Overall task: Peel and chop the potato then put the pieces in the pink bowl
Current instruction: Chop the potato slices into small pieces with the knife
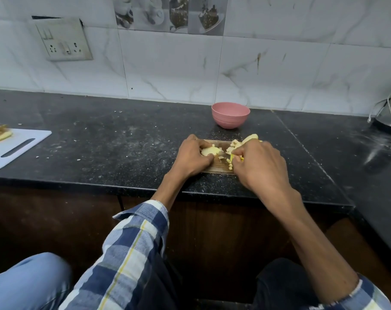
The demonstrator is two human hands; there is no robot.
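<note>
While my left hand [193,156] curls its fingers and thumb over the pale peeled potato piece [209,151] on the small wooden chopping board [216,168], my right hand [260,163] grips a yellow-handled knife [233,157] just at its three o'clock, blade mostly hidden. Small cut potato cubes [232,147] lie between the two hands. At twelve o'clock on the black stone table [123,142], the round pink bowl [230,114] waits, nearer my right hand.

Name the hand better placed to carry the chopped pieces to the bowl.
Right. The right hand already lies on the chopped pieces, on the bowl's side; the left hand holds the uncut potato.
</note>
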